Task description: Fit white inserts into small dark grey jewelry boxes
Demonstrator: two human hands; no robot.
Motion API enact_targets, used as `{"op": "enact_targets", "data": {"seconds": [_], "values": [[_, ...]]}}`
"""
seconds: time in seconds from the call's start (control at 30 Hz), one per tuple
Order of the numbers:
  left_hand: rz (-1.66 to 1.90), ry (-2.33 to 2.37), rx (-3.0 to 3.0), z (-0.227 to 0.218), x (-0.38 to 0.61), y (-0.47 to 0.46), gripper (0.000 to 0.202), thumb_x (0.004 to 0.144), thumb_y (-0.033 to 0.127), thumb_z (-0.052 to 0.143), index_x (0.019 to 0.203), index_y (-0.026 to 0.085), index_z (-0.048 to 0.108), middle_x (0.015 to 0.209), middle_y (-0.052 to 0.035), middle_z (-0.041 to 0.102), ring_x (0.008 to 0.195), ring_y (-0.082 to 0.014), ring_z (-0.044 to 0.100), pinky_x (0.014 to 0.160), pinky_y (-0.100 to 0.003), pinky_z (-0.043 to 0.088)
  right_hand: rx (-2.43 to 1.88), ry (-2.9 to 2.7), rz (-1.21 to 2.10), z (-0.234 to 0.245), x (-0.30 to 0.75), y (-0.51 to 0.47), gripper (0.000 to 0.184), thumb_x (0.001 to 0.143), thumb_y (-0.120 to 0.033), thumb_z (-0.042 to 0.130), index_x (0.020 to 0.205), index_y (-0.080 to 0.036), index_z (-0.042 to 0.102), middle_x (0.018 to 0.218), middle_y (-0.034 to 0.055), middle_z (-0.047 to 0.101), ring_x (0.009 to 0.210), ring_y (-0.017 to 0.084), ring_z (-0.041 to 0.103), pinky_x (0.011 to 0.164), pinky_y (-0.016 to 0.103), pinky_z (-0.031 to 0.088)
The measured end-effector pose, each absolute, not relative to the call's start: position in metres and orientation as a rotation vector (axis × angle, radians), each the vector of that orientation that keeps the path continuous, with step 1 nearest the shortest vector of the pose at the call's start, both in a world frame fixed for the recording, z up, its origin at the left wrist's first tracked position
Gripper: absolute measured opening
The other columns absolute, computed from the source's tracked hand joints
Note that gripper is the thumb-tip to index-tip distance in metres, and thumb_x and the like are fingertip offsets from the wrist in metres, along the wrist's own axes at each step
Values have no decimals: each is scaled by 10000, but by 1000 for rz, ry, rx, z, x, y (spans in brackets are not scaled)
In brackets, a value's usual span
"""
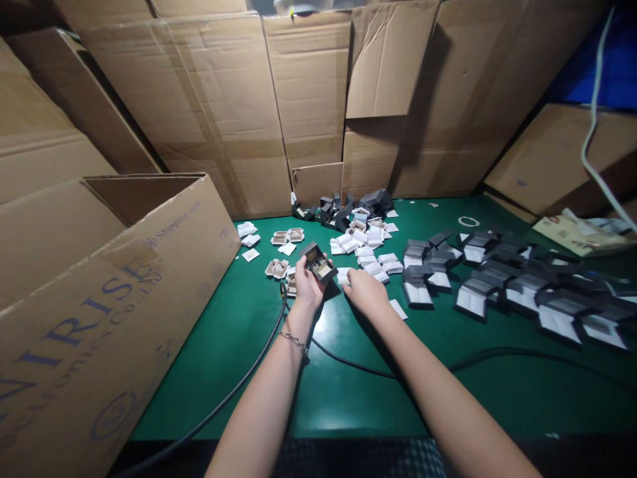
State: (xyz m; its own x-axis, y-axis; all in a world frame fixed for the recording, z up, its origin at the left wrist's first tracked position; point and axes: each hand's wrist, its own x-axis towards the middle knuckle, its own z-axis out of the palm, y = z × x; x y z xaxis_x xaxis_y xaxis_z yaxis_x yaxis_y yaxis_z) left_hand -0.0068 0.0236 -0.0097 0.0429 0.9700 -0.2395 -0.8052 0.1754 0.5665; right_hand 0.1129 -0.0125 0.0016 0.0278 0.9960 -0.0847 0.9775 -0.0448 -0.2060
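1. Two hands work apart on the green table [348, 398]. The left hand [306, 285] is clamped round a small dark box [318, 261], lid open, at twelve o'clock.
2. The right hand [365, 292] lies flat, fingertips on a white pad [344, 274] just beside it; whether it grips, I cannot tell.
3. This looks like the filling step; the next move calls for pinching a single pad free and squaring it to the box.
4. More open boxes [497, 279] lie at three o'clock.

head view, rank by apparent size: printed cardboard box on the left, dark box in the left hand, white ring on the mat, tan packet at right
1. printed cardboard box, also nearest the camera
2. tan packet
3. dark box
4. white ring, though it lies farther off
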Motion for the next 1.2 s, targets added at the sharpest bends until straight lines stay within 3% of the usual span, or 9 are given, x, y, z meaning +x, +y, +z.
{"op": "enact_targets", "data": {"seconds": [0.13, 0.27, 0.37, 0.5, 0.7, 0.9, 0.97, 1.07, 1.2], "values": [[1459, 652, 381, -17, -3, 25, 345, 817, 318, 489, 1099, 142, 582, 871, -60, 681, 764, -150, 653, 767, -280, 522, -2165, -2131, 220, 0, 117, -15, 227, 888, -205, 419, 979, -154, 619, 1005, 129, 632, 955, 238, 615, 731, 307, 451], [1489, 630, 491, -21, -2, 23, 523, 781, 292, 558, 1292, 236, 463, 1001, -40, 677, 789, -143, 658, 762, -269, 514, -2107, -2158, 194, -4, 115, -14, 291, 860, -419, 529, 971, -163, 610, 1028, 121, 597, 989, 249, 576, 740, 310, 457], [1476, 646, 523, -23, -2, 22, 604, 769, 289, 589, 1344, 267, 406, 988, -35, 678, 750, -146, 656, 746, -286, 516, -2109, -2128, 150, -7, 110, -14, 344, 837, -450, 566, 1000, -147, 583, 1024, 129, 584, 1005, 263, 558, 745, 318, 459], [1450, 674, 484, -25, -4, 23, 554, 728, 191, 645, 1255, 265, 493, 985, -21, 679, 831, -133, 647, 804, -268, 500, -2126, -2063, 94, -8, 103, -15, 254, 858, -334, 529, 1028, -147, 549, 1023, 130, 597, 996, 269, 557, 740, 319, 453], [1441, 630, 330, -19, -7, 26, 223, 775, 184, 584, 997, 172, 601, 832, -33, 671, 768, -149, 642, 835, -332, 506, -2072, -2015, 120, -9, 105, -14, 214, 898, -211, 419, 1060, -148, 542, 952, 118, 656, 918, 247, 604, 733, 302, 428], [1419, 621, 216, -11, -9, 25, 238, 805, 221, 489, 967, 103, 619, 804, -81, 678, 743, -171, 647, 835, -357, 507, -1877, -1725, 381, -17, 122, -4, 345, 902, -138, 356, 1200, -139, 530, 967, 132, 679, 892, 227, 638, 760, 305, 449], [1420, 625, 223, -11, -9, 25, 257, 787, 233, 506, 980, 106, 619, 811, -80, 682, 754, -179, 652, 838, -361, 503, -1800, -1553, 520, -19, 127, 0, 368, 846, -98, 381, 1164, -142, 560, 926, 113, 680, 821, 210, 646, 742, 308, 475], [1428, 631, 241, -14, -8, 25, 269, 770, 236, 520, 989, 112, 613, 800, -70, 681, 761, -175, 652, 845, -354, 500, -1664, -1167, 931, -18, 132, 5, 378, 750, -90, 452, 1102, -149, 577, 818, 57, 660, 615, 158, 621, 595, 278, 506], [1415, 631, 304, -19, -5, 25, 283, 751, 231, 547, 1011, 136, 601, 848, -66, 683, 817, -174, 653, 854, -340, 497, -1338, -837, 1328, -12, 135, 7, 238, 676, -136, 583, 909, -167, 617, 739, 7, 639, 567, 100, 588, 540, 208, 503]]}}
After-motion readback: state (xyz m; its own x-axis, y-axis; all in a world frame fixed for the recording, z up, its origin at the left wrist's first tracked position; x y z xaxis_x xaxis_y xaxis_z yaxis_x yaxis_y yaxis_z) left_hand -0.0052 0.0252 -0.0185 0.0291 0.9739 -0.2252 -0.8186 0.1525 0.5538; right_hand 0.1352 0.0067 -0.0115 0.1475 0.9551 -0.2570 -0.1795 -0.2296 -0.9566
